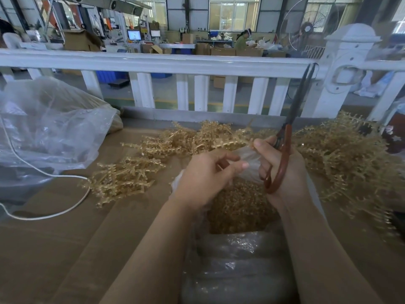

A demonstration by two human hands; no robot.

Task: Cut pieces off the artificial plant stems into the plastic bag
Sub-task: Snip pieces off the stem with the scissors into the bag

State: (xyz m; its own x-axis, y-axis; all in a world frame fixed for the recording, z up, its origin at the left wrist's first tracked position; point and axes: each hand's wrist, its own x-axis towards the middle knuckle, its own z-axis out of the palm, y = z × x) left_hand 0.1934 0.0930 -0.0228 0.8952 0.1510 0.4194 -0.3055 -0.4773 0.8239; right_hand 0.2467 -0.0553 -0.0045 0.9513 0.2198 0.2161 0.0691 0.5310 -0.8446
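A clear plastic bag (238, 264) lies open in front of me, with a heap of small tan cut pieces (238, 205) inside. My left hand (203, 174) pinches the bag's far rim (252, 159) between thumb and fingers. My right hand (282, 170) grips scissors (285, 145) with reddish-brown handles; the dark blades point up and away, nearly closed. Its thumb and forefinger also touch the bag rim beside a tan stem. Tan artificial plant stems (341, 156) are piled to the right, and more stems (131, 174) lie to the left.
A brown cardboard sheet (54, 249) covers the table. A large crumpled clear bag (48, 126) sits at the left with a white cord (50, 213) running from it. A white railing (175, 62) borders the table's far side. A person works at benches far behind.
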